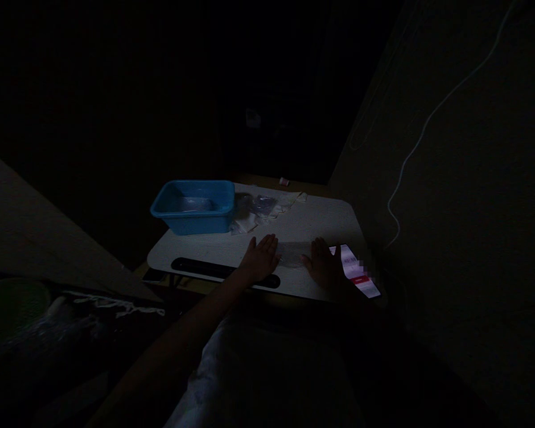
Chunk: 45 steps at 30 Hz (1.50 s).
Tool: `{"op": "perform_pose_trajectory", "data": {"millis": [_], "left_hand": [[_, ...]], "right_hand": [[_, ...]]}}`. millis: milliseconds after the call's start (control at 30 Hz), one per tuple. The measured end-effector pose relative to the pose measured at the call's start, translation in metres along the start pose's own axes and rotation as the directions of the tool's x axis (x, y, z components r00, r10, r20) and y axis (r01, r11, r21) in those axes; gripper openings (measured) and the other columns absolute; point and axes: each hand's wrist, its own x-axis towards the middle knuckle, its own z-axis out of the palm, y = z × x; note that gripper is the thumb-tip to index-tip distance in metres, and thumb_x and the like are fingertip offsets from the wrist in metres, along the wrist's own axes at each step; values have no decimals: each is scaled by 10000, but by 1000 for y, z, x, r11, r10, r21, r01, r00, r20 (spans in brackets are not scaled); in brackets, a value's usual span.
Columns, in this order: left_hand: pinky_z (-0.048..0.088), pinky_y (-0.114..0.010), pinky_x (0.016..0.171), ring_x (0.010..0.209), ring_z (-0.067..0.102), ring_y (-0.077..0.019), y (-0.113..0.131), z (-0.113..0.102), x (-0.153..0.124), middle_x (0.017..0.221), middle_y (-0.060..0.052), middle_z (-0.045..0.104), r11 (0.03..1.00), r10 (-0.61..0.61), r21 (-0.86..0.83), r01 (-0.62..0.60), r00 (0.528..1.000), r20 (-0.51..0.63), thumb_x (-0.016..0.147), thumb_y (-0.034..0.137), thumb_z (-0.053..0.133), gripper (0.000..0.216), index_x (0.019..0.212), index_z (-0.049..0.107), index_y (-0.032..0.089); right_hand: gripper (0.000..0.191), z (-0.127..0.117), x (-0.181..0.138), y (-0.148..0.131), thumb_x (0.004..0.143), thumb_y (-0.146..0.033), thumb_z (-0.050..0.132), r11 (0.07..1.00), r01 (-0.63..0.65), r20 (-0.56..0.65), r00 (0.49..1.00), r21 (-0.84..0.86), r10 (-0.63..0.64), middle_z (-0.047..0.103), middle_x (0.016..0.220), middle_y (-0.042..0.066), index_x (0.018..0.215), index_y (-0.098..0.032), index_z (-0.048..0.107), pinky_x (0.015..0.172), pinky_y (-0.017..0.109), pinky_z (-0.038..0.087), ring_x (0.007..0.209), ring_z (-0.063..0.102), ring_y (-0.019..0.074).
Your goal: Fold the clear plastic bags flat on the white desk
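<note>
A thin, clear plastic sheet or bag (292,254) lies flat on the white table (330,223), between my two hands. My left hand (261,260) rests on its left edge, palm down with the fingers stretched out. At the other edge lies my right hand (323,261), also flat, its fingers extended and its outline dim in the dark. Just right of that hand a lit phone (354,270) shows a pale screen with a red bar. Whether the plastic is one layer or folded I cannot tell.
A blue plastic basin (198,223) with something pale inside stands at the table's left. Beside it lie crumpled clear plastic packets (249,217). A black slot strip (203,267) runs along the near edge. A white cable (421,134) hangs on the right wall. The room is very dark.
</note>
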Motion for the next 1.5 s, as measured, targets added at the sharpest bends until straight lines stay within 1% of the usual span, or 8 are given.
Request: {"op": "perform_pose_trajectory", "data": {"millis": [133, 300, 467, 800, 1133, 1300, 1433, 1500], "left_hand": [[211, -500, 1015, 1298, 250, -227, 1, -1, 0, 1408, -134, 271, 1000, -3, 6, 3, 1000, -3, 900, 341, 208, 504, 1333, 308, 104], [199, -486, 1026, 1300, 247, -218, 2, -5, 0, 1407, -127, 276, 1000, -11, 19, 10, 1000, 16, 899, 328, 221, 490, 1334, 312, 119], [204, -490, 1023, 1302, 240, -227, 2, -7, -1, 1409, -131, 270, 1000, -5, 11, 5, 999, 34, 896, 301, 229, 484, 1336, 311, 117], [212, -506, 1015, 1294, 257, -237, 1, -3, -1, 1404, -140, 277, 1000, -3, -4, 3, 1000, -7, 899, 340, 210, 507, 1333, 308, 98], [197, -494, 1020, 1299, 246, -224, -1, 1, 0, 1410, -132, 269, 1000, -1, 2, 1, 1000, -14, 901, 346, 219, 502, 1336, 300, 108], [205, -488, 1019, 1298, 249, -224, 0, -1, 0, 1408, -134, 273, 1000, -1, -3, 1, 1000, 0, 901, 342, 230, 491, 1332, 311, 121], [212, -497, 1016, 1294, 256, -234, -1, -1, -1, 1405, -133, 284, 1000, 13, -9, -13, 1000, -20, 899, 337, 238, 492, 1331, 312, 113], [213, -502, 1013, 1292, 259, -238, -2, -1, -1, 1403, -136, 287, 1000, 22, -10, -23, 999, -28, 900, 338, 232, 497, 1336, 302, 107]], "right_hand": [[530, -9, 8, -3, 893, -385, 241, 1000, -21, -4, 1000, 0, 21, 451, 1273, 238, 1210, -18, 456, 985, 588, 137, 1218, 360, 308], [527, -24, 12, -34, 904, -389, 182, 973, 188, 107, 973, 136, -203, 355, 1373, 143, 1285, -89, 390, 1029, 507, 153, 1283, 270, 249], [546, -21, 7, -52, 906, -415, 164, 952, 222, 147, 956, 212, -255, 339, 1379, 142, 1299, -99, 370, 1038, 522, 114, 1298, 245, 229], [527, -13, 1, -17, 898, -388, 224, 985, 142, 125, 980, 95, -153, 375, 1346, 188, 1271, -62, 403, 1005, 565, 151, 1258, 319, 274], [470, -1, -5, 15, 888, -365, 301, 997, 77, 21, 997, -12, -77, 451, 1282, 219, 1196, -51, 466, 972, 593, 157, 1225, 353, 292], [377, -23, 20, 12, 820, -300, 437, 993, 112, 121, 986, 39, -116, 460, 1292, 162, 1135, -112, 527, 988, 580, 140, 1226, 342, 298], [428, -32, 51, 1, 723, -245, 541, 969, 128, 313, 931, 211, -191, 565, 1174, 99, 1148, -191, 527, 891, 383, 356, 1057, 507, 234], [428, -32, 67, -2, 698, -251, 566, 964, 66, 389, 906, 257, -166, 599, 1109, 78, 1123, -204, 543, 846, 356, 377, 1018, 529, 229]]}}
